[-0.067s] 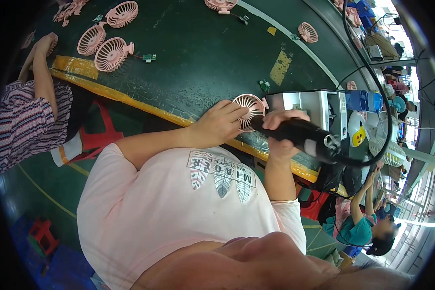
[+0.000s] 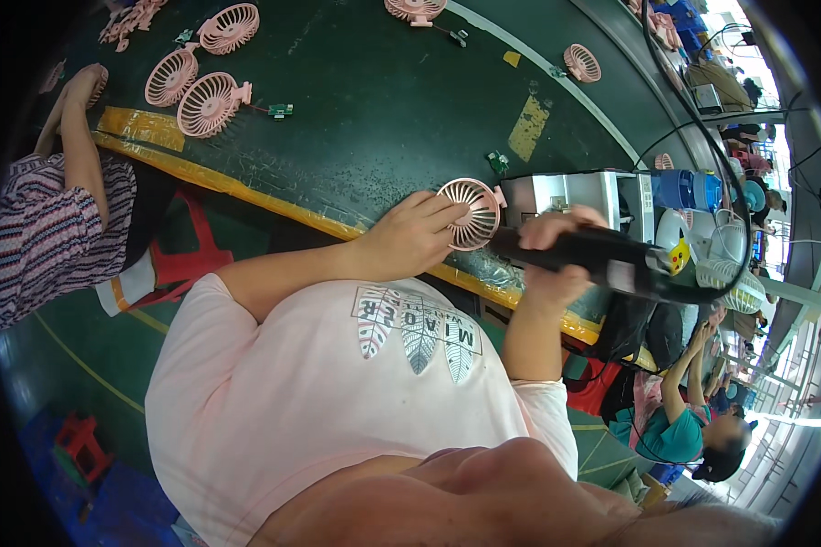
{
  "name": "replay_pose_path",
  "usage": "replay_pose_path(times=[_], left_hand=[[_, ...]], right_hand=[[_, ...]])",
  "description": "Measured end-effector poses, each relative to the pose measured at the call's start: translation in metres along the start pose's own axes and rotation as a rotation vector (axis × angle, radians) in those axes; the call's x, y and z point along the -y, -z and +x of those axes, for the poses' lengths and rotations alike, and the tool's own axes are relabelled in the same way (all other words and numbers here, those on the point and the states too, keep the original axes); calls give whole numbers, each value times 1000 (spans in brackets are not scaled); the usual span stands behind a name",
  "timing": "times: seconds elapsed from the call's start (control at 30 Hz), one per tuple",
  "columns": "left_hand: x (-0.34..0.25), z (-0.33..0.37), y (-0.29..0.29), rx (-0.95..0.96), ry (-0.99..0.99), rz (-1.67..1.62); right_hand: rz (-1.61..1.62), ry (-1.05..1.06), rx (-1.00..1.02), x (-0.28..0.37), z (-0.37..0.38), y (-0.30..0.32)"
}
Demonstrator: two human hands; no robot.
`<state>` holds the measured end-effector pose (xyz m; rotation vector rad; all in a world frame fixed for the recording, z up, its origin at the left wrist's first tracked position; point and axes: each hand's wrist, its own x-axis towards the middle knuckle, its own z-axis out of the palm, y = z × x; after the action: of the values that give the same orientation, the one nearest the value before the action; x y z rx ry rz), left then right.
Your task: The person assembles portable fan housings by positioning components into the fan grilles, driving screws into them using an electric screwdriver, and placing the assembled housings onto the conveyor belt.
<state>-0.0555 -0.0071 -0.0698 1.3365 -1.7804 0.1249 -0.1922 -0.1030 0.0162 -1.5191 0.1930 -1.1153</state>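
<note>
My left hand point(image 2: 414, 235) grips a round pink fan point(image 2: 482, 217) by its slatted guard at the bench's near edge. Its fingertips lie over the guard's left side. In my right hand point(image 2: 556, 284) is a black electric screwdriver point(image 2: 602, 257), held nearly level with fingers wrapped round it. The tool's tip points left toward the fan and stands just off its right rim. A cord bends up from the screwdriver's back end. Just beyond the fan, a small green circuit board point(image 2: 497, 162) rests on the bench.
A grey metal box point(image 2: 629, 202) stands right of the fan. Several pink fan guards point(image 2: 212, 104) with circuit boards lie at the far left; another guard point(image 2: 582, 63) lies far right. Yellow tape point(image 2: 246, 193) lines the green bench's point(image 2: 356, 100) near edge. Co-workers sit at both sides.
My right hand has drawn the screwdriver to the right, away from the fan, so its tip no longer overlaps the guard. My left hand and the fan have hardly moved.
</note>
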Motion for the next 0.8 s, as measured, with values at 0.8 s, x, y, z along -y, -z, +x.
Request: replay_pose_path(times=[0.8], left_hand=[[5, 3, 2, 74, -134, -124]], right_hand=[[-11, -92, -46, -7, 30, -23]])
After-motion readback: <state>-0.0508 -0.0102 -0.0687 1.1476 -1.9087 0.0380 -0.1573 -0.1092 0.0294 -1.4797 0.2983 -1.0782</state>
